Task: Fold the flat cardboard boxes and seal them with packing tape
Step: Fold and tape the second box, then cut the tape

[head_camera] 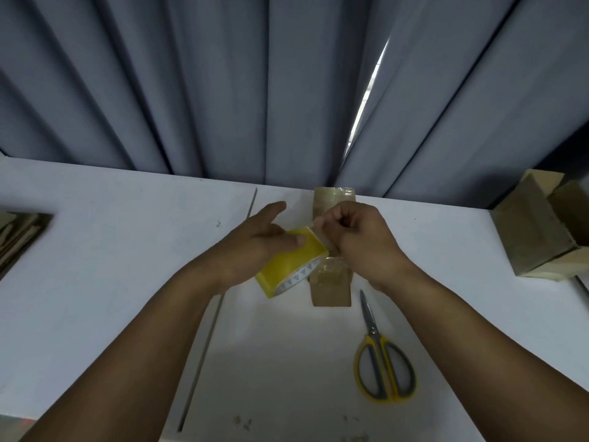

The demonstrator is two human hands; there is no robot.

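A yellow roll of packing tape (288,263) hangs above the white table, held by my left hand (255,244) with the thumb on its outer face. My right hand (353,237) pinches the clear loose end of the tape just to the right of the roll, fingers curled. Under both hands lies a small folded cardboard box (331,288), brown, with shiny tape across its top; its far end (334,194) shows beyond my right hand. The box's middle is hidden by my hands.
Yellow-handled scissors (384,368) lie shut on the white table (111,250) near right. Folded cardboard boxes (538,231) stand at the right edge. Flat cardboard (19,231) lies at the left edge. Grey curtains (223,90) hang behind the table.
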